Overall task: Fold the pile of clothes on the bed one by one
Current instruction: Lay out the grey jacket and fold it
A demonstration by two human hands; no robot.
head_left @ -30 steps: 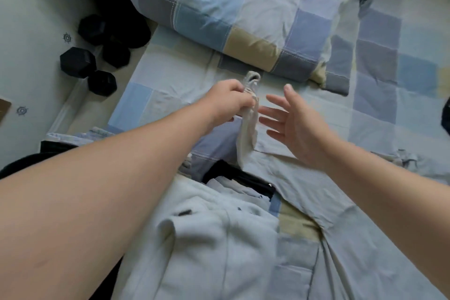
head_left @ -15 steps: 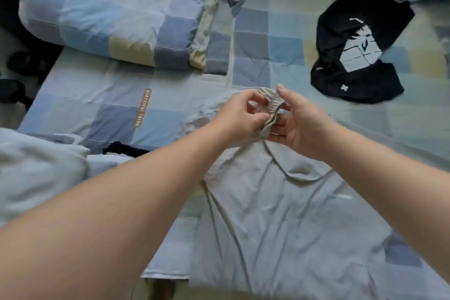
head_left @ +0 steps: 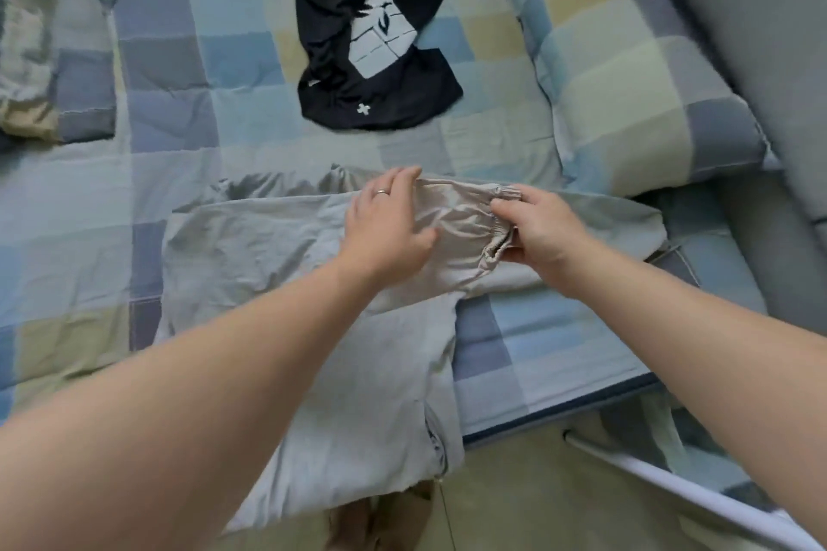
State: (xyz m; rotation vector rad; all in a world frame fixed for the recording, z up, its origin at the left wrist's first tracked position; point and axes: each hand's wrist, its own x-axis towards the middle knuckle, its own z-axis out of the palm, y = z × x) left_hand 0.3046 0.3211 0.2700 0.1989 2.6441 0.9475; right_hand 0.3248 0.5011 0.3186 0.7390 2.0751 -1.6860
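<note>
Lying across the near side of the bed [head_left: 179, 112], the pale grey trousers [head_left: 268, 251] are spread out. One part hangs over the near edge toward the floor, and one leg runs long-ways from left to right. The end of that leg, a bunched stretchy cuff [head_left: 501, 217], is at the right. The right hand [head_left: 543, 233] is right on it, so that hand is the nearer one for the next move. Its fingers [head_left: 508, 205] and thumb are curled in and pinch the cuff. The left hand [head_left: 387, 224] sits just to the left, on the middle of the same leg. Its fingers [head_left: 398, 183] are straight and a bit spread, pressing the cloth flat (there is a ring on one of them). I think the leg is being made smooth, ready to be folded. The fold would most likely go along the leg, from the cuff at the right back toward the left. A black shirt [head_left: 380, 54] lies crumpled farther away on the bed, well apart from both hands, and it looks not folded yet. A checked pillow [head_left: 626, 94] sits at the far right.
</note>
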